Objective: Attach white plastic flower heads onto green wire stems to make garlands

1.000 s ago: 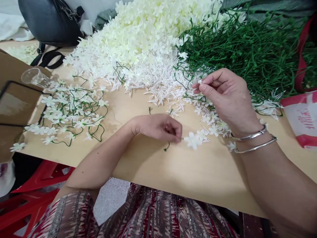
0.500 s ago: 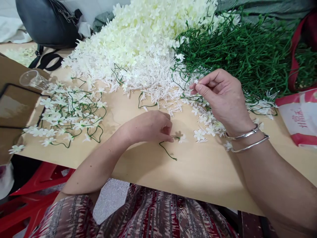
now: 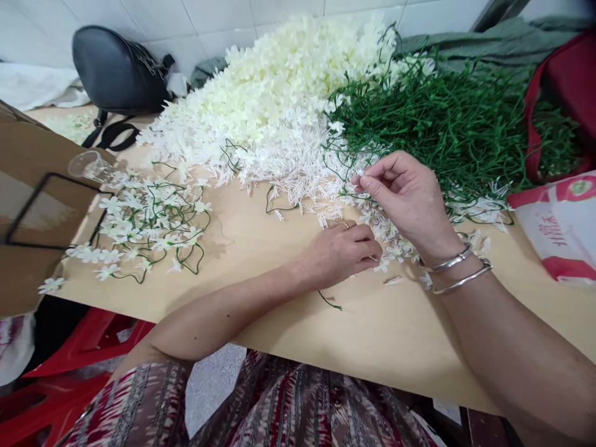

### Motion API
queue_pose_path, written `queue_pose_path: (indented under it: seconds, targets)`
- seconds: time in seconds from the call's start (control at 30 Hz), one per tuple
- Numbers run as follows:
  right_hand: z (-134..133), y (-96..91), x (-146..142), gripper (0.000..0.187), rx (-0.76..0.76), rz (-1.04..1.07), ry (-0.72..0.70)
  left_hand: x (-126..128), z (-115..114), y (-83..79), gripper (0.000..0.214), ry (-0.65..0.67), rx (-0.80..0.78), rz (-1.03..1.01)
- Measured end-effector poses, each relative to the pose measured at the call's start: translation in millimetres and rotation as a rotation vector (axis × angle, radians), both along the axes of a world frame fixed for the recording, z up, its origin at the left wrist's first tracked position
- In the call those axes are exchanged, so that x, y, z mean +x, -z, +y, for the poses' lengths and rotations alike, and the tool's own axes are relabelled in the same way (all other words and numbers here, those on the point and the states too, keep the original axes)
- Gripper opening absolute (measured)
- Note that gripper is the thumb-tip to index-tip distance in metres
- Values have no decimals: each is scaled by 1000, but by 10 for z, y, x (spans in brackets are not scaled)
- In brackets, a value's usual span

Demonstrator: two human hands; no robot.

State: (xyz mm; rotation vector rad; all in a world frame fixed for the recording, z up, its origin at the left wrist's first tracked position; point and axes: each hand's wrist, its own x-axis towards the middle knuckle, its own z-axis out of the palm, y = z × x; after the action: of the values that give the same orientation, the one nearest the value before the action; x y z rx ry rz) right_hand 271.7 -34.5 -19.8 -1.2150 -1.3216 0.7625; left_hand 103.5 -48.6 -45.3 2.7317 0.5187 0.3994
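Observation:
My right hand [image 3: 407, 202] pinches a small white piece between thumb and index finger, above the edge of the white stamen heap [image 3: 302, 161]. Lower and to the left, my left hand [image 3: 344, 253] rests low over the table with its fingers curled, next to loose white flowers [image 3: 395, 253]. Its fingertips are partly hidden, and I cannot make out what they grip. A green stem [image 3: 330, 301] sticks out from beneath the left hand onto the table. To the left lies a cluster of white flowers on green stems [image 3: 153, 217].
Behind the hands rise a pile of cream petals [image 3: 288, 81] and a heap of green stems [image 3: 442, 124]. A red-and-white packet [image 3: 559, 230] lies at right. On the left are a cardboard box [image 3: 41, 186], a clear plastic cup [image 3: 88, 166] and a black bag [image 3: 118, 71].
My left hand has moved right, toward the loose flowers beneath my right hand. The right hand stays pinched near the same spot. The camera view has shifted slightly.

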Motion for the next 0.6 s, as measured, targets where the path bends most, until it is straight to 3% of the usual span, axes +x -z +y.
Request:
queue_pose_path:
  seconds: [0.27, 0.37, 0.47, 0.6]
  targets:
    - [-1, 11, -27, 16, 41, 21, 15, -104, 114, 33, 32, -70, -20, -119]
    - [-16, -9, -41, 15, 21, 26, 30, -108, 137, 40, 32, -8, -46, -174]
    - [-35, -13, -45, 15, 5, 37, 47, -80, 112, 46, 28, 88, 28, -83]
    - [-58, 32, -49, 13, -1, 30, 64, -80, 92, 55, 30, 110, 29, -38]
